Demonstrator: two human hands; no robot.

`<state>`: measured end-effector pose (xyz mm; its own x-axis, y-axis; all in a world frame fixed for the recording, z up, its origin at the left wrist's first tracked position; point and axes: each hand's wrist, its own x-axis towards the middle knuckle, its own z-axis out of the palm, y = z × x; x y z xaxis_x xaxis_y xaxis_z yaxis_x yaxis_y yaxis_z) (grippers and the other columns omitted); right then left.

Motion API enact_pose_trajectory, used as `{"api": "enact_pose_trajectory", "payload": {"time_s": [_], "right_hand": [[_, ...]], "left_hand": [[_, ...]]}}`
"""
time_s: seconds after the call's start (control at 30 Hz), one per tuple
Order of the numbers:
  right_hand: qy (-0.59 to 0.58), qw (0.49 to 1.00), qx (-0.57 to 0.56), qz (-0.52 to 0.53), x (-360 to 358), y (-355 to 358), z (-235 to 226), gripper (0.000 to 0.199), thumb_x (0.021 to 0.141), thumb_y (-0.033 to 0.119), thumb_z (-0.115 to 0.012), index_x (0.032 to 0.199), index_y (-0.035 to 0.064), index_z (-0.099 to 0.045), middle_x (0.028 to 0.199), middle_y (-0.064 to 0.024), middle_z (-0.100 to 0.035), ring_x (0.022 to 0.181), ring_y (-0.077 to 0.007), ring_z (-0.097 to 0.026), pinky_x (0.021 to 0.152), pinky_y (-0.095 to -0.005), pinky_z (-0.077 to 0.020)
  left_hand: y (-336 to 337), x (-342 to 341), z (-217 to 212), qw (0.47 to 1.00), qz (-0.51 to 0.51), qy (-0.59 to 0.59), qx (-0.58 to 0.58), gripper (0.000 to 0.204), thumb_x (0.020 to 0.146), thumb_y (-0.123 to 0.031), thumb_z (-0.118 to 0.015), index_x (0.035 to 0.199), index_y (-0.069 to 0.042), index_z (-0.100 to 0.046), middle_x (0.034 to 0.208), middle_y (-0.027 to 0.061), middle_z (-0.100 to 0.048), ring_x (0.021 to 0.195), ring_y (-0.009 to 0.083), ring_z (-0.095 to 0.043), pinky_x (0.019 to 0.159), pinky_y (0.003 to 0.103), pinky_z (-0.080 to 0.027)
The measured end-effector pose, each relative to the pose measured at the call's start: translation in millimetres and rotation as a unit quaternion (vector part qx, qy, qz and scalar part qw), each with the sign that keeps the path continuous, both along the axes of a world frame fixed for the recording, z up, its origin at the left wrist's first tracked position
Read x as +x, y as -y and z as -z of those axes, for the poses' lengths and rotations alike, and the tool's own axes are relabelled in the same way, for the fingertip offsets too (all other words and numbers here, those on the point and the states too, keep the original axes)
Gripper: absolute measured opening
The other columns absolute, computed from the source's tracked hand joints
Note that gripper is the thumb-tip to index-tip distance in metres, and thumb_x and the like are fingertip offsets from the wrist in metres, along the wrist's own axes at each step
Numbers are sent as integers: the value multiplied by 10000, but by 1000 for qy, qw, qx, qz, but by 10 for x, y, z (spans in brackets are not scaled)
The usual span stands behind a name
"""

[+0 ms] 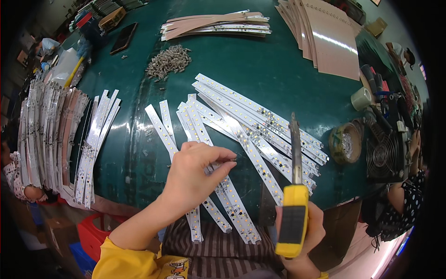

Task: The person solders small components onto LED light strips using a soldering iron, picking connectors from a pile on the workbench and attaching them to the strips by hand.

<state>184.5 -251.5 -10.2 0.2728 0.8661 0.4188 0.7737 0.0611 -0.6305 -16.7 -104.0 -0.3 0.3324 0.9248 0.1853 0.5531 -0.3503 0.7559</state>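
My left hand [197, 169] is closed in a pinch above the LED strip boards, its thumb and forefinger meeting on something tiny and dark that I cannot make out. Under and beside it, white LED strips [237, 207] lie fanned at angles, some reaching past the table's near edge. My right hand [314, 228] grips the yellow and black handle of a soldering iron [293, 211]. Its long metal barrel points away from me, over the right ends of another fan of LED strips [260, 114]. The tip touches no board that I can see.
A heap of small metallic parts [168, 62] lies on the green table [116, 69]. Bundled strips [216, 25] and brown-backed panels [325, 37] lie at the far side; more strips [51, 135] stand at left. A tape roll [344, 143] and a fan [382, 156] are at right, near another person's arm.
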Motion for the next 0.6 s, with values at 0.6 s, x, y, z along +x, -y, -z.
{"api": "enact_pose_trajectory", "payload": {"time_s": [0.6], "right_hand": [[-43,992,-104,58,251,762,213,600,761,72,-833,1223,-8,-459,942,-122,-711,791,-179,-695,740,-311,-559]], "left_hand": [[160,124,134,990,63,-52,111,120,782,-99,-798,880,-106,-727,748,-12,-681,728,166,-625,817,384,-344]]}}
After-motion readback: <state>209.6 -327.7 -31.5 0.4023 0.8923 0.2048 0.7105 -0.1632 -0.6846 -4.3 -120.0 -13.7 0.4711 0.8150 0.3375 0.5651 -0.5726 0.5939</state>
